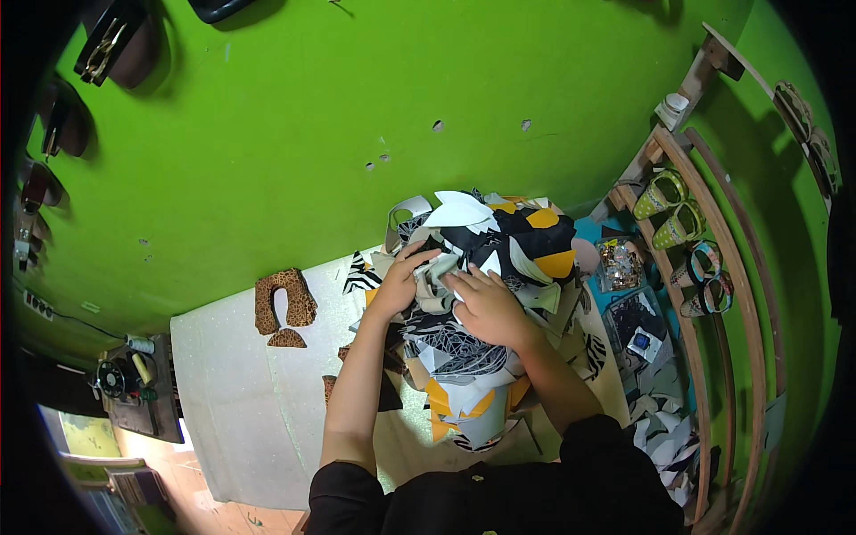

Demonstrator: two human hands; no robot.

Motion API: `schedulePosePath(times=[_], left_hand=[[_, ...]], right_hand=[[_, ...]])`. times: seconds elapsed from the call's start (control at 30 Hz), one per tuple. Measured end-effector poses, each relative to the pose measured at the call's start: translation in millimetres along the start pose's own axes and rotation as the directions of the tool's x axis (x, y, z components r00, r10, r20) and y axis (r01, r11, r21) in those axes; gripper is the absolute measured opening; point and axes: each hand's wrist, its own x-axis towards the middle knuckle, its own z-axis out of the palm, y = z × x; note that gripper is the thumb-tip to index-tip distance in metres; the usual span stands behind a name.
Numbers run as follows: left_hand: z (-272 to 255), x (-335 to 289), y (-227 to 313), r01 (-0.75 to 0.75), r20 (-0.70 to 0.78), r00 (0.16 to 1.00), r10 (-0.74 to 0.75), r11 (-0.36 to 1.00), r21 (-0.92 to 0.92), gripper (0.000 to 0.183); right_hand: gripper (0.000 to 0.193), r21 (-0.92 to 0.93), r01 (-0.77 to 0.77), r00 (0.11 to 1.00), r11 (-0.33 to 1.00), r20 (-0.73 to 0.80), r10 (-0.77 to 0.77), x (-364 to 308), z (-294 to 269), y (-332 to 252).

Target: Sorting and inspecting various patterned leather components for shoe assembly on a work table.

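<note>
A heap of material offcuts [455,343] in white, black, yellow, grey and zebra print lies in front of me. Both my hands are in its upper middle. My left hand [404,283] has its fingers bent around the edge of a pale grey-beige scrap [434,273]. From the other side, my right hand [490,305] rests on the scraps, fingers apart, its fingertips touching the same pale piece. White pointed offcuts [459,214] lie just beyond my hands. To the left are a leopard-print U-shaped piece [301,299] and a small leopard-print half-round [286,338], both flat on the table.
The pale glittery table [232,392] stands against a green wall [312,134]. A wooden rack [691,294] with sandals [670,209] rises on the right. Beside it are a clear box of small parts [619,264] and more scraps [662,428]. A machine [120,379] stands at the left.
</note>
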Motion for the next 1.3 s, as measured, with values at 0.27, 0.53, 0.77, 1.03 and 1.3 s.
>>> schedulePosePath(times=[0.27,0.53,0.77,1.03,1.3], left_hand=[[-22,-1,16,0.098,0.100,0.995,-0.025,0.543,-0.834,0.069],[9,37,79,0.181,-0.103,0.982,-0.156,0.932,0.313,0.083],[38,50,104,-0.292,0.170,0.953,0.250,0.620,0.728,0.053],[33,41,83,-0.372,0.396,0.912,0.107,0.624,0.687,0.032],[14,31,62,-0.236,0.386,0.922,0.003,0.796,0.557,0.037]], right_hand=[[0.042,0.146,-0.017,0.998,0.989,-0.054,0.026,-7,-14,-11],[0.051,0.497,0.113,0.901,0.860,-0.416,0.122,-6,-2,4],[0.054,0.326,-0.032,0.925,0.945,-0.349,0.152,-12,-81,26],[0.094,0.035,-0.455,0.890,0.890,0.031,0.454,6,-59,90],[0.055,0.640,-0.318,0.871,0.700,-0.094,0.482,-8,-39,160]])
